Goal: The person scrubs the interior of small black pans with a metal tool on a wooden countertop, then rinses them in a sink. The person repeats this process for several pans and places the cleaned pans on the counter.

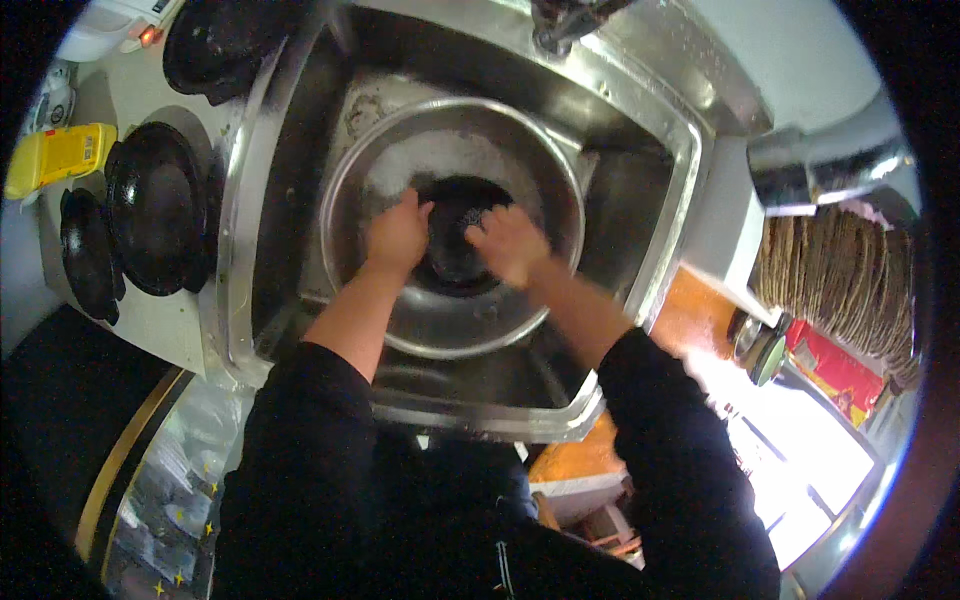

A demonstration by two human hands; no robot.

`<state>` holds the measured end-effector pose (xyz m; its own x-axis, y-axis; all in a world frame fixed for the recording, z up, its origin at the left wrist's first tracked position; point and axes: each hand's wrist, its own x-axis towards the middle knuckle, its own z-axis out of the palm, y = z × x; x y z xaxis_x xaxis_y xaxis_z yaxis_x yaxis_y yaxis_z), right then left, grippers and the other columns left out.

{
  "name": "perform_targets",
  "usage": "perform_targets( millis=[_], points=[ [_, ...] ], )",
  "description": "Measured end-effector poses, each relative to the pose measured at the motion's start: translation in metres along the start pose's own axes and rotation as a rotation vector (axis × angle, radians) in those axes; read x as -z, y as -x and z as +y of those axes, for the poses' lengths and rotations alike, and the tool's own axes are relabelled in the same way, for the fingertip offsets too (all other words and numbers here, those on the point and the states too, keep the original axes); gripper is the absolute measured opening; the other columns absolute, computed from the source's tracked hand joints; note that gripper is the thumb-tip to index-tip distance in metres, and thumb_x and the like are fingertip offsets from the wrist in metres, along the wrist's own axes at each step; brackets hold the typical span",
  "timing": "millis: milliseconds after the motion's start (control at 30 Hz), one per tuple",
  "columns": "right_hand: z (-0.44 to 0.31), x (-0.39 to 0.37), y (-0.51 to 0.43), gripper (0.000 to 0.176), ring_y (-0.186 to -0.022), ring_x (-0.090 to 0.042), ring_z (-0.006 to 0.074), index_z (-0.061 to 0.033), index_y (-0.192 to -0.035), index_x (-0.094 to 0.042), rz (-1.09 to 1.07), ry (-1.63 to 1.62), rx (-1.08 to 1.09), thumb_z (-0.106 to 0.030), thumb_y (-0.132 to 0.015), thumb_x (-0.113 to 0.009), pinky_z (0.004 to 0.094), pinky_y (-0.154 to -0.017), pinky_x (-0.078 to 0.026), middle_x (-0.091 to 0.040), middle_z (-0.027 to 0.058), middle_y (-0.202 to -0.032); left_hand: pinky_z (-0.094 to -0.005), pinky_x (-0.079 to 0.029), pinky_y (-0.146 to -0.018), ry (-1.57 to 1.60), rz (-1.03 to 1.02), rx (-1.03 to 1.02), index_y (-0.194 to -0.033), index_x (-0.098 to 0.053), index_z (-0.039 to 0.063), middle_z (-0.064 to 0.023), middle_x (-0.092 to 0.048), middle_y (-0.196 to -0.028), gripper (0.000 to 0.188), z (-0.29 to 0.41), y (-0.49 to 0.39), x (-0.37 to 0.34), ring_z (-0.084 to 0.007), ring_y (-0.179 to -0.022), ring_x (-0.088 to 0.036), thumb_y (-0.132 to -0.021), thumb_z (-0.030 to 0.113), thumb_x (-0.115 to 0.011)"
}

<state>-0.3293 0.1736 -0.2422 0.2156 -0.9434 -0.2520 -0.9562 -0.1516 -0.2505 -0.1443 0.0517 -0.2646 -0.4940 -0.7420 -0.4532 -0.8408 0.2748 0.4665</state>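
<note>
A round metal basin (480, 334) sits inside a stainless steel sink (622, 217). Within the basin lies a dark round dish (457, 266), black and wet-looking. My left hand (397, 234) grips its left rim, thumb towards the middle. Over the right part of the dish, my right hand (511, 244) is curled with bent fingers and slightly blurred. A small greyish patch (471, 217) shows by its fingertips; whether it is a scouring pad or foam cannot be made out.
Several black oval dishes, one a large plate (156, 208), rest on the left counter (161, 330). Near them stands a yellow bottle (64, 159). A dark faucet (559, 26) hangs over the sink's far edge. Right of the sink are a metal cylinder (829, 165) and a red box (836, 367).
</note>
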Motion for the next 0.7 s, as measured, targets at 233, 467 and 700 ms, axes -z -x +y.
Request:
perform_targets(
  millis=[233,467,700],
  points=[
    [-0.106,-0.039,-0.028,0.023,-0.097,-0.063,0.0404,-0.0101,-0.106,-0.062,0.055,-0.475,-0.371,-0.019,-0.086,-0.068,0.0523,-0.086,-0.050,-0.063,0.0162,-0.093,-0.0594,-0.053,-0.074,0.017,-0.063,-0.100,-0.109,-0.057,0.007,-0.0244,-0.071,-0.087,0.032,-0.020,-0.012,0.005,-0.0495,-0.084,-0.069,-0.104,0.039,-0.055],
    [0.040,0.021,-0.039,0.023,-0.109,-0.057,0.0320,-0.0179,-0.106,-0.063,-0.125,0.047,0.476,-0.026,-0.086,-0.068,0.0471,-0.094,-0.042,-0.062,0.0110,-0.102,-0.0587,-0.053,-0.073,0.017,-0.052,-0.167,-0.107,-0.058,0.006,-0.0237,-0.071,-0.088,0.033,-0.008,-0.012,-0.006,-0.0473,-0.084,-0.069,-0.103,0.039,-0.054],
    [-0.118,-0.093,-0.059,0.020,-0.099,-0.057,0.0382,-0.0125,-0.104,-0.062,0.507,-0.290,-0.876,-0.026,-0.089,-0.064,0.0516,-0.083,-0.041,-0.062,0.0161,-0.099,-0.0592,-0.053,-0.076,0.058,-0.028,-0.031,-0.108,-0.057,0.008,-0.0218,-0.072,-0.089,0.031,-0.011,0.003,-0.013,-0.0475,-0.086,-0.069,-0.104,0.039,-0.053]
  ],
)
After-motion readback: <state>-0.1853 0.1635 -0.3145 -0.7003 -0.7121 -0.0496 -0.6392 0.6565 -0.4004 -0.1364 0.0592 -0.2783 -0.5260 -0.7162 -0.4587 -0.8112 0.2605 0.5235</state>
